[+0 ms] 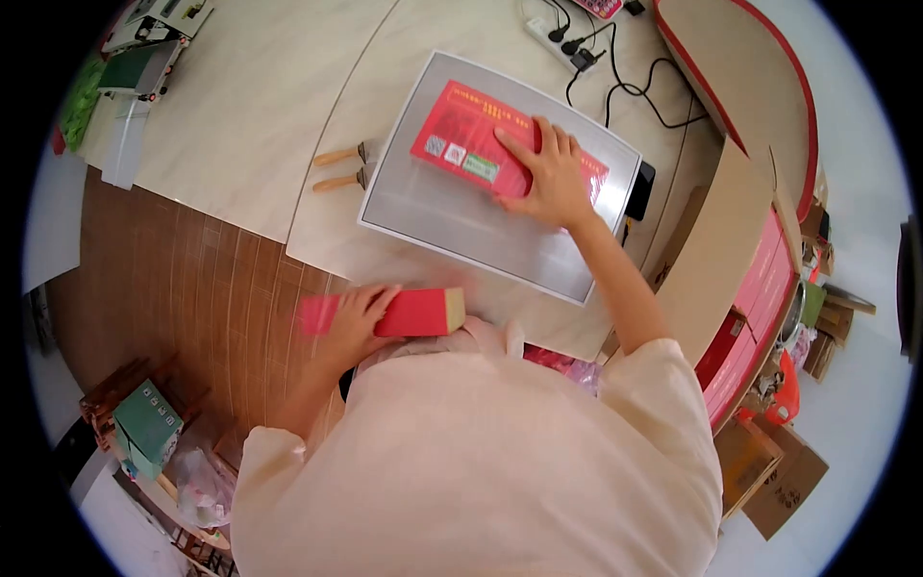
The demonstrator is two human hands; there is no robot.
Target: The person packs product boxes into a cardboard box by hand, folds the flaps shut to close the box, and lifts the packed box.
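My left hand [358,322] is wrapped over a red box [418,313] with a yellowish end, held low in front of my waist; its left end is blurred. My right hand [550,178] grips a second red box [471,135] by its right part, fingers spread over it. This box has yellow print, a QR code and white and green labels, and is over a flat grey metal plate [404,197] with a white rim. Two wooden-handled tools [338,168] lie left of the plate, their metal ends partly hidden.
A power strip [558,43] with plugs and black cables [639,88] is at the table's back right. A black phone-like object [639,192] lies beside the plate. Large cardboard boxes [711,260] stand on the right. A machine [144,58] sits far left; a green box [147,423] is lower left.
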